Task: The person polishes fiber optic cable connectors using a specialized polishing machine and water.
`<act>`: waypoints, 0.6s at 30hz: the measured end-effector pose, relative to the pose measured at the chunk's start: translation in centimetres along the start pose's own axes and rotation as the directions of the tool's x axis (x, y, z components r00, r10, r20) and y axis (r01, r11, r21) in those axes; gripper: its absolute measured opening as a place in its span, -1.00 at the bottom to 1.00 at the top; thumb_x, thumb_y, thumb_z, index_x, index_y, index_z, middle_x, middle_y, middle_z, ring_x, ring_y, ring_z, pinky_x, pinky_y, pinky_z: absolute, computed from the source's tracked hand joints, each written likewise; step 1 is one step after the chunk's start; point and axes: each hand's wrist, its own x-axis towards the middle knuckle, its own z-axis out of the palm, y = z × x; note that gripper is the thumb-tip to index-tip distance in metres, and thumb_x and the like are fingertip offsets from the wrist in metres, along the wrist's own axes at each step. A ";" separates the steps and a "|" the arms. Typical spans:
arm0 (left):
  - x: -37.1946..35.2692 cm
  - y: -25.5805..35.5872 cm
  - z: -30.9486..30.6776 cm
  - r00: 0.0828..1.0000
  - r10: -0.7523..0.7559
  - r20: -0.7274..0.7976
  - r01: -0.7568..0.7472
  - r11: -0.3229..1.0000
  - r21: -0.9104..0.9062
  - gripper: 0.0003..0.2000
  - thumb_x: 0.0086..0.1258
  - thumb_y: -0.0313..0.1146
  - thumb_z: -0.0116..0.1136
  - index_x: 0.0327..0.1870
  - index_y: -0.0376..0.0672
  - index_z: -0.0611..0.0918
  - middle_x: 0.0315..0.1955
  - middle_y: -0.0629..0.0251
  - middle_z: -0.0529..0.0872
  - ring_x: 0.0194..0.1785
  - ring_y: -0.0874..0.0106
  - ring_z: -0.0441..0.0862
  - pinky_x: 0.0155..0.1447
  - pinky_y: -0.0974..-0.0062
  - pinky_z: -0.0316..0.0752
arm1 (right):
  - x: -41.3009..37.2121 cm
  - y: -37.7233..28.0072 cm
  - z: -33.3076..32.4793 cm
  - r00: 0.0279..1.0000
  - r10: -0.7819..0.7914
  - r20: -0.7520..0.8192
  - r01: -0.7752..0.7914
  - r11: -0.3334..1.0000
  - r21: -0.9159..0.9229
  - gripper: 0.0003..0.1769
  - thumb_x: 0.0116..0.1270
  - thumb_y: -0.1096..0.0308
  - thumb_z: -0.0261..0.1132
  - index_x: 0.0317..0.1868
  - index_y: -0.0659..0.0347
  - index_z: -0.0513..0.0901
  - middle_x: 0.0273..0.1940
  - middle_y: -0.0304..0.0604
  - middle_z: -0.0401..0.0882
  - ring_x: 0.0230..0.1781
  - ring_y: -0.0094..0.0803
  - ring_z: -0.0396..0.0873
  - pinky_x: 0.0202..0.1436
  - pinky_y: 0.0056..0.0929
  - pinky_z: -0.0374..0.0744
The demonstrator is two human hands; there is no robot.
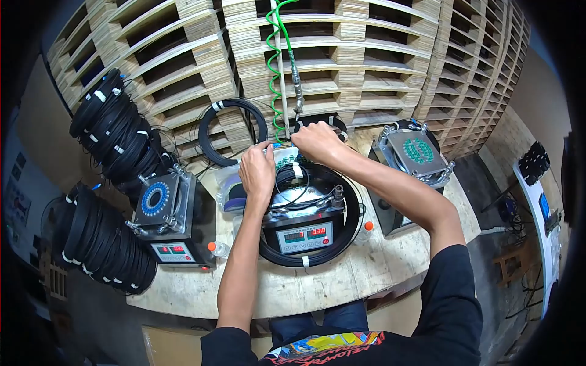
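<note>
My left hand (257, 171) is over the back left of the middle polishing machine (304, 234), thumb and fingers pinched together. A small blue tip (276, 145) shows beside its fingertips. My right hand (318, 144) is curled closed at the machine's back, knuckles up; whatever is in its fingers is hidden. A coil of black cable (351, 229), tied with white bands, hangs around this machine, and a smaller loop lies over its top plate. Green connector holders (285, 162) show partly behind the loop. The machine's red display is lit.
Polishing machines stand at left (174, 210) and right (409, 161). Stacked cable coils (110, 244) crowd the far left, and another coil (234, 131) leans on wooden pallets (256, 61). A green air hose (273, 49) hangs behind. Red-capped bottles (220, 249) stand on the wooden table (201, 296).
</note>
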 end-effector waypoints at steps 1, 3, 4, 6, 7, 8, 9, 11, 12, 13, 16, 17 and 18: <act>0.0 -0.1 0.0 1.000 0.000 0.001 0.000 1.000 0.008 -0.75 0.45 -0.18 0.24 -0.10 -0.13 0.81 -0.27 -0.15 0.75 -0.15 -0.10 0.71 -0.02 0.05 0.58 | 0.2 -0.1 0.1 1.000 0.004 0.000 -0.004 1.000 0.001 -0.87 0.23 0.38 0.29 -0.42 0.11 0.77 -0.36 -0.01 0.77 -0.34 -0.10 0.79 -0.38 -0.19 0.65; 0.1 0.1 0.0 1.000 0.002 0.001 -0.002 1.000 0.016 -0.75 0.44 -0.17 0.25 -0.10 -0.13 0.81 -0.29 -0.15 0.75 -0.16 -0.10 0.71 -0.03 0.05 0.58 | 0.6 -0.3 0.2 1.000 -0.018 0.007 0.018 1.000 -0.017 -0.86 0.25 0.36 0.29 -0.41 0.11 0.77 -0.36 -0.05 0.78 -0.33 -0.14 0.80 -0.37 -0.19 0.65; 0.1 0.2 -0.2 0.999 -0.015 0.028 0.014 1.000 0.024 -0.76 0.44 -0.19 0.24 -0.10 -0.14 0.80 -0.25 -0.13 0.76 -0.12 -0.09 0.71 -0.02 0.04 0.58 | 0.8 -0.4 0.3 1.000 -0.016 0.007 0.016 1.000 -0.016 -0.86 0.25 0.36 0.29 -0.41 0.11 0.77 -0.36 -0.05 0.78 -0.33 -0.14 0.80 -0.37 -0.19 0.65; 0.2 0.2 -0.2 0.998 -0.030 0.055 0.028 0.999 0.033 -0.76 0.45 -0.21 0.23 -0.10 -0.15 0.80 -0.20 -0.11 0.76 -0.09 -0.08 0.71 -0.01 0.03 0.58 | 1.1 -0.3 0.3 0.999 -0.034 0.007 0.035 0.999 -0.025 -0.85 0.27 0.36 0.28 -0.40 0.11 0.77 -0.36 -0.08 0.79 -0.31 -0.15 0.80 -0.36 -0.20 0.66; 0.2 0.0 0.0 0.999 -0.015 0.037 0.014 1.000 0.026 -0.76 0.43 -0.18 0.25 -0.11 -0.14 0.80 -0.26 -0.13 0.75 -0.13 -0.09 0.71 -0.03 0.04 0.58 | 1.1 -0.2 0.3 0.999 -0.033 0.007 0.033 0.999 -0.025 -0.85 0.27 0.36 0.28 -0.40 0.11 0.77 -0.36 -0.08 0.79 -0.31 -0.15 0.80 -0.36 -0.20 0.66; 0.2 -0.1 0.1 1.000 -0.001 0.018 0.001 1.000 0.020 -0.75 0.42 -0.16 0.27 -0.12 -0.12 0.81 -0.31 -0.16 0.74 -0.17 -0.11 0.71 -0.06 0.05 0.58 | 1.1 -0.1 0.3 1.000 -0.020 0.017 0.020 1.000 -0.017 -0.86 0.27 0.36 0.29 -0.39 0.10 0.78 -0.35 -0.08 0.79 -0.30 -0.15 0.80 -0.35 -0.19 0.67; 0.2 -0.1 0.0 1.000 0.001 0.019 -0.002 1.000 0.021 -0.75 0.42 -0.16 0.27 -0.12 -0.12 0.81 -0.31 -0.16 0.74 -0.17 -0.11 0.71 -0.06 0.05 0.58 | 1.1 0.0 0.3 1.000 -0.006 0.026 0.006 1.000 -0.010 -0.87 0.26 0.36 0.29 -0.38 0.10 0.78 -0.34 -0.08 0.79 -0.29 -0.15 0.81 -0.35 -0.19 0.67; 0.2 -0.1 0.0 1.000 0.003 0.021 -0.003 1.000 0.022 -0.75 0.42 -0.15 0.27 -0.12 -0.12 0.80 -0.33 -0.14 0.75 -0.18 -0.10 0.71 -0.08 0.05 0.57 | 1.1 0.2 0.2 1.000 0.003 0.031 -0.003 1.000 -0.009 -0.88 0.25 0.37 0.30 -0.37 0.10 0.78 -0.33 -0.08 0.79 -0.28 -0.15 0.81 -0.34 -0.19 0.68; 0.2 -0.2 0.1 1.000 0.001 0.020 -0.002 1.000 0.022 -0.75 0.42 -0.15 0.27 -0.12 -0.12 0.80 -0.33 -0.14 0.75 -0.18 -0.10 0.71 -0.08 0.05 0.57 | 1.1 0.3 0.1 0.999 0.009 0.037 -0.009 1.000 -0.009 -0.88 0.25 0.37 0.31 -0.36 0.10 0.79 -0.32 -0.08 0.80 -0.27 -0.15 0.81 -0.33 -0.18 0.69; 0.2 -0.3 0.2 1.000 0.017 0.006 -0.017 1.000 0.024 -0.75 0.42 -0.15 0.27 -0.12 -0.12 0.80 -0.34 -0.14 0.75 -0.19 -0.10 0.71 -0.08 0.04 0.57 | 1.2 0.2 0.1 0.999 0.009 0.037 -0.008 1.000 -0.008 -0.88 0.25 0.37 0.31 -0.36 0.10 0.79 -0.32 -0.08 0.80 -0.27 -0.15 0.81 -0.33 -0.18 0.69; 0.1 -0.3 0.2 1.000 0.017 0.009 -0.017 1.000 0.025 -0.75 0.42 -0.15 0.27 -0.11 -0.12 0.80 -0.35 -0.13 0.75 -0.19 -0.10 0.71 -0.08 0.04 0.57 | 1.2 -0.1 0.2 0.999 -0.029 0.015 0.030 0.999 -0.029 -0.89 0.23 0.38 0.32 -0.33 0.10 0.79 -0.31 -0.07 0.80 -0.26 -0.14 0.81 -0.33 -0.17 0.69; 0.1 -0.2 0.0 1.000 0.001 0.020 -0.002 1.000 0.023 -0.75 0.42 -0.15 0.27 -0.11 -0.12 0.80 -0.34 -0.13 0.75 -0.19 -0.10 0.71 -0.08 0.04 0.57 | 1.3 -0.1 0.1 0.999 -0.030 0.009 0.031 0.999 -0.019 -0.90 0.23 0.38 0.32 -0.33 0.10 0.79 -0.31 -0.07 0.80 -0.26 -0.14 0.81 -0.33 -0.17 0.69; 0.1 -0.1 -0.1 1.000 0.001 0.021 -0.001 1.000 0.023 -0.75 0.42 -0.15 0.27 -0.11 -0.12 0.80 -0.34 -0.13 0.75 -0.19 -0.10 0.71 -0.08 0.04 0.57 | 1.4 -0.2 0.1 0.999 -0.032 0.004 0.032 0.999 -0.010 -0.90 0.23 0.38 0.33 -0.33 0.10 0.79 -0.32 -0.07 0.79 -0.26 -0.14 0.81 -0.33 -0.17 0.69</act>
